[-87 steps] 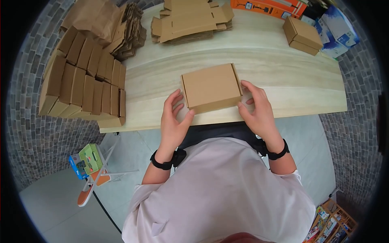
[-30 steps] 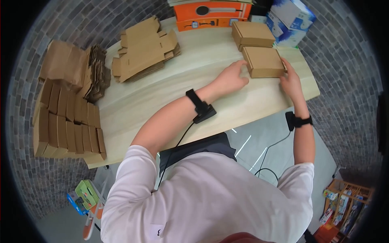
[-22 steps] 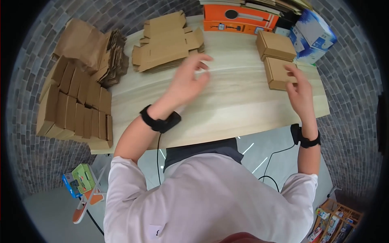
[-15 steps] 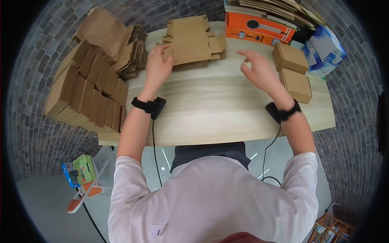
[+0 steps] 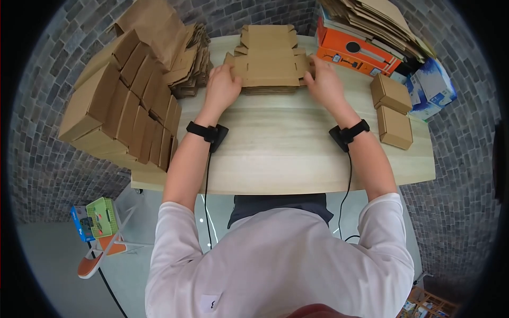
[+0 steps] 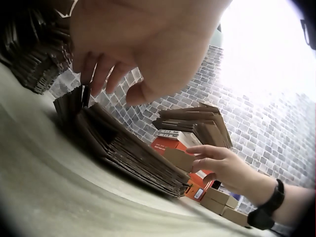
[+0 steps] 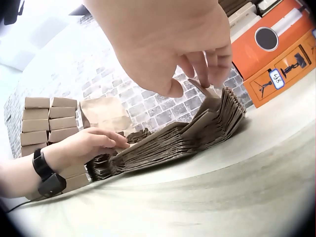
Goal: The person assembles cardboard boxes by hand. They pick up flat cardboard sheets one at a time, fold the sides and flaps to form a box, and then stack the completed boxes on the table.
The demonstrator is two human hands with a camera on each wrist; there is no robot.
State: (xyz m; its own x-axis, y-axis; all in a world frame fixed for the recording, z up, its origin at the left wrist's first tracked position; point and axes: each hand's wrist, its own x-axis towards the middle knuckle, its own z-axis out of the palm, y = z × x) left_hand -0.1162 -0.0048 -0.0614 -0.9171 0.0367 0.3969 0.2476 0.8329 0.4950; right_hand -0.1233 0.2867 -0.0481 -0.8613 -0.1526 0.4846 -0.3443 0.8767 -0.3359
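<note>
A stack of flattened brown cardboard boxes (image 5: 270, 66) lies toward the back middle of the table. The left hand (image 5: 221, 87) is at the stack's left end, fingers loosely bent; in the left wrist view that hand (image 6: 143, 44) hangs above the cardboard (image 6: 133, 153), thumb apart. At the right end is the right hand (image 5: 326, 85). In the right wrist view, the fingertips of the right hand (image 7: 168, 44) meet a raised flap (image 7: 210, 101), with the thumb spread away from them. Whether the left fingertips touch cardboard is unclear.
Folded boxes (image 5: 114, 108) stand in rows at the left, beside brown paper (image 5: 154, 26) and more flattened cardboard (image 5: 191, 63). Two closed boxes (image 5: 391, 94) (image 5: 395, 127) are at the right, near an orange box (image 5: 352, 50) and a blue-and-white box (image 5: 432, 87).
A closed box went from the table's front middle to the right, beside another. Both hands released it and moved back to the flattened stack, the right hand arriving at its right end.
</note>
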